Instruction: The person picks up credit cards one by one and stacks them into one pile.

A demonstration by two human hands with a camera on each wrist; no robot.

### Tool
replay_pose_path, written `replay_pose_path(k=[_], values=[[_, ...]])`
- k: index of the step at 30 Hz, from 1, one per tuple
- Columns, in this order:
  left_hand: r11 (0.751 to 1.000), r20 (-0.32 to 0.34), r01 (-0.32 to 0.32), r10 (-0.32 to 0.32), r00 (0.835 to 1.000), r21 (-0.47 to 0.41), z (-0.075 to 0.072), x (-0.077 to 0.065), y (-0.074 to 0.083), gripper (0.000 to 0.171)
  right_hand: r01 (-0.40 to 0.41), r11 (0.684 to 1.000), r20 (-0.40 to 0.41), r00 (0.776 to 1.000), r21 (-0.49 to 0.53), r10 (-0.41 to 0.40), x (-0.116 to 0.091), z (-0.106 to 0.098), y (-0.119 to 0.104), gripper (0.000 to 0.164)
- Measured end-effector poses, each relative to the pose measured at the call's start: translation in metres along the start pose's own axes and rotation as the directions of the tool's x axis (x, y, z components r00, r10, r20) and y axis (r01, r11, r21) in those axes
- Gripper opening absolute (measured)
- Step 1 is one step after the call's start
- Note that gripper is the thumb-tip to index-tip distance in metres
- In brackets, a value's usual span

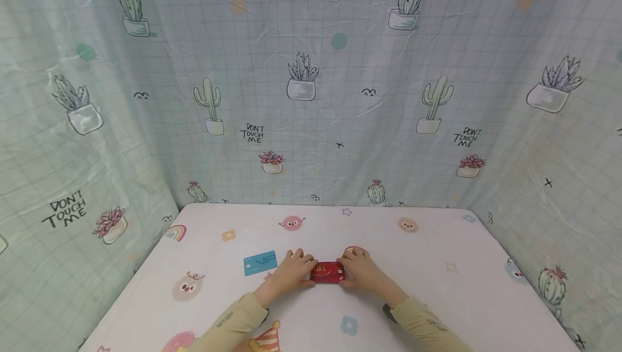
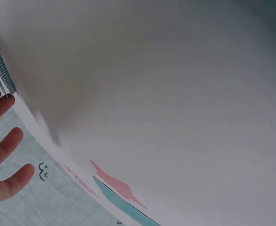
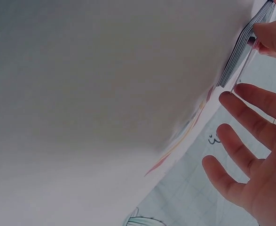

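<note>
A red VIP card (image 1: 328, 272) lies between my two hands near the middle of the table. My left hand (image 1: 293, 272) pinches its left end between thumb and fingers. At the opposite end my right hand (image 1: 362, 272) pinches it the same way. Under the red card is a stack of several cards (image 3: 239, 54), seen edge-on in the right wrist view; a slanting gap parts the top card from the stack. The left wrist view catches the stack's edge (image 2: 4, 68) too. The outer fingers of both hands are spread.
Left of my left hand a blue VIP card (image 1: 260, 263) lies flat and face up on the white table (image 1: 413, 255), which is printed with cartoon figures. Cloth printed with cacti (image 1: 340, 120) hangs behind the table and along both sides.
</note>
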State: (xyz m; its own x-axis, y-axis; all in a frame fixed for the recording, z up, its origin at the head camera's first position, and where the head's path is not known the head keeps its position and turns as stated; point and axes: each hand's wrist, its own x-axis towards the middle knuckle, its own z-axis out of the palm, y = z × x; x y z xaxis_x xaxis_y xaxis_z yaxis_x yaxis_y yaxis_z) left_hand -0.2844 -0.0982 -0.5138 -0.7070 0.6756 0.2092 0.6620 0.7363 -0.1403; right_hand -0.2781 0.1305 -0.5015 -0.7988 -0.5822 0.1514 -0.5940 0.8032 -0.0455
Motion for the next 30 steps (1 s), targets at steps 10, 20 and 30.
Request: replay_pose_path(k=[10,20,30], values=[[1.0,0.006,0.006,-0.006,1.0,0.006,-0.0009,0.0001,0.0013,0.052,0.009,0.999,-0.008,1.0,-0.034,-0.01,0.001,0.0037,-0.0011,0.051],[1.0,0.02,0.005,-0.005,1.0,-0.001,0.0012,0.0014,0.0017,0.05,-0.016,1.0,0.007,1.0,0.004,0.016,0.0013,0.0031,-0.0031,0.05],[0.999,0.037,0.04,-0.039,0.999,-0.032,-0.0004,0.001,0.0001,0.053,-0.024,1.0,-0.023,0.999,0.01,0.024,0.0023,0.0061,-0.0023,0.05]])
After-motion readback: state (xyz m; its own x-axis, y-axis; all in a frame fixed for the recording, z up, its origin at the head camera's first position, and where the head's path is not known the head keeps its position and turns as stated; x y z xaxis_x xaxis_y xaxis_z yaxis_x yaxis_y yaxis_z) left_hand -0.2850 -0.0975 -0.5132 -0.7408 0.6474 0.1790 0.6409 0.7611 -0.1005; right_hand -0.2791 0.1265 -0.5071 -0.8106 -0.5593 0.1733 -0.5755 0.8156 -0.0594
